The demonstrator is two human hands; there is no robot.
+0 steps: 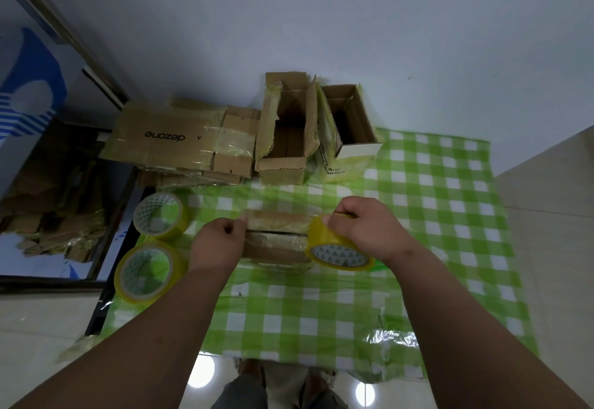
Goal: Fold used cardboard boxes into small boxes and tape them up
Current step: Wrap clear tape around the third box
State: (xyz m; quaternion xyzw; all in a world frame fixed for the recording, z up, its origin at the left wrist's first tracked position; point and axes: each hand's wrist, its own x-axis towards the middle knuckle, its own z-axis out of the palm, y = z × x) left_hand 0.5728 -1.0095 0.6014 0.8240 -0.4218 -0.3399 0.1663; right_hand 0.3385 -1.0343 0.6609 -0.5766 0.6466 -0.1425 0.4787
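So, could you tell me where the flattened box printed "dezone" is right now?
In the head view the dezone box lies at the far left, atop flattened cardboard, left of the open brown box.

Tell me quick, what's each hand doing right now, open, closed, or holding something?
Left hand: fingers curled, pinching at the left end of the small cardboard box.
Right hand: closed around the yellow tape roll at the box's right end.

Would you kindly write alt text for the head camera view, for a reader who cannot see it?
A person's right hand holds a yellow tape roll against a small cardboard box on a green checked cloth, while the left hand pinches at the box's other end. Two spare rolls lie left; flattened cardboard and open boxes sit behind.
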